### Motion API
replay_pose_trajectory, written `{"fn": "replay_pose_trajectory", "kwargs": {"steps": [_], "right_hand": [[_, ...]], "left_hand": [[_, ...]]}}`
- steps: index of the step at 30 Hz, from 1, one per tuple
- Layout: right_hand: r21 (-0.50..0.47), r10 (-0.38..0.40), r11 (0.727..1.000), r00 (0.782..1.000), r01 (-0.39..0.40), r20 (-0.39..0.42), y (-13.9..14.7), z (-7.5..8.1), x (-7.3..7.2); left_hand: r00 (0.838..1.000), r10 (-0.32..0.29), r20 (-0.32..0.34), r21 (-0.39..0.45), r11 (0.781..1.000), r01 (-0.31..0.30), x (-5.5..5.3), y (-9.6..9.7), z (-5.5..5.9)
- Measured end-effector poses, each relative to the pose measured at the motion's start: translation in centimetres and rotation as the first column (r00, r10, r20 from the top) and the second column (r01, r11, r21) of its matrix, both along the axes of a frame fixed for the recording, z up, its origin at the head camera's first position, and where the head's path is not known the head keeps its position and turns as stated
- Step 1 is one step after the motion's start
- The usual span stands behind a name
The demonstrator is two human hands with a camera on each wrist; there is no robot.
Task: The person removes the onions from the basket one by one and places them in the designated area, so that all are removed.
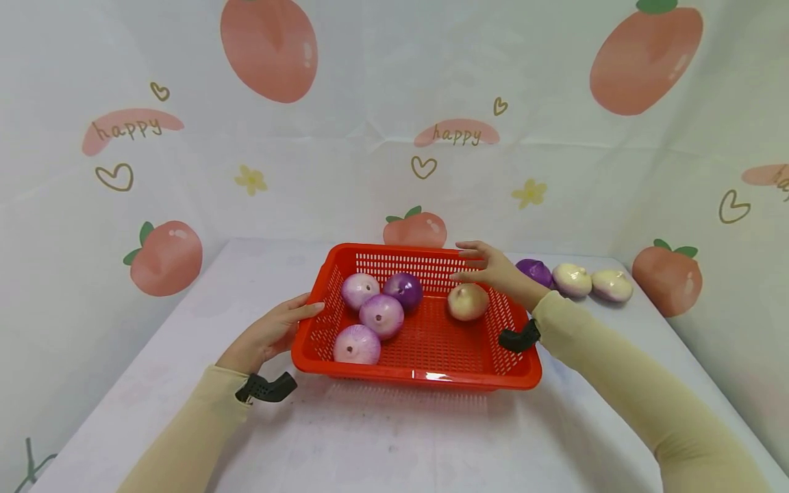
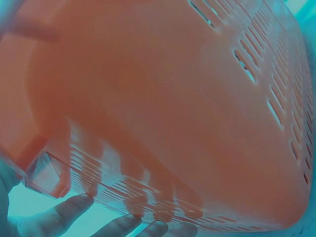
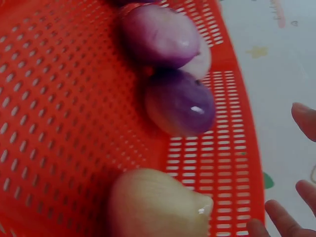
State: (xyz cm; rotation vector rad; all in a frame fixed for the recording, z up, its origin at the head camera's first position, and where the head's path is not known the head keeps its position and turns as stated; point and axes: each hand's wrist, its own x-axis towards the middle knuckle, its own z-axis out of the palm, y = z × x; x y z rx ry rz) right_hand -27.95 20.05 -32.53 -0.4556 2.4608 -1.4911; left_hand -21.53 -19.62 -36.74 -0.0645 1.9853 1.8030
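Red basket [image 1: 382,372] in the left grip [image 1: 271,332]

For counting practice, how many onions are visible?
8: the basket holds four purplish onions left, one yellowish onion right; three onions lie right of it. Others may be hidden.

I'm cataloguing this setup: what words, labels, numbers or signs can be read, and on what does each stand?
"happy": left pink stroke on the backdrop.
"happy": middle pink stroke on it.
"ha…": right pink stroke, cut off by the head picture's edge.
Right wrist view: lettering on a pink stroke, too blurred to read.
No readable text on the red basket or onions.
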Motion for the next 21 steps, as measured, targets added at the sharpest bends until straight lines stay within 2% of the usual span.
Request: {"fn": "replay_pose_trajectory", "kwargs": {"steps": [11,21], "right_hand": [[0.130,0.028,0.991,0.998,-0.035,0.052,-0.7,-1.4,-0.5],[0.186,0.119,0.973,0.988,-0.135,0.096,-1.0,-2.0,-0.6]], "left_hand": [[1.000,0.012,0.009,-0.016,1.000,-0.012,-0.1,0.1,-0.1],[1.000,0.016,0.008,-0.020,1.000,-0.016,-0.3,-0.1,-0.4]]}}
